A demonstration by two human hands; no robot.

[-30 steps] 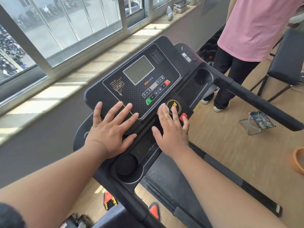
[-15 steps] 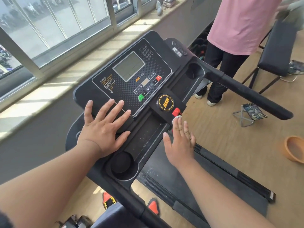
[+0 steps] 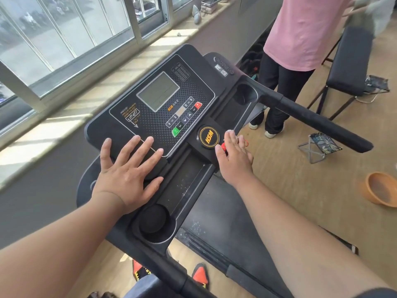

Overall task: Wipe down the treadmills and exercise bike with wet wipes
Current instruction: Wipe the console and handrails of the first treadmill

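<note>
black plastic treadmill console takes the flat, spread left hand, likely bracing; right hand, fingers straight, presses a white wet wipe beside the red safety key, wiping that edge

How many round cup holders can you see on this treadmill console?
2: one round black cup holder at the console's near left corner, by the left hand; another at the far right, beside the handrail. None appear hidden.

bare forearms, dark sleeve edge at right elbow, no rings.
</note>
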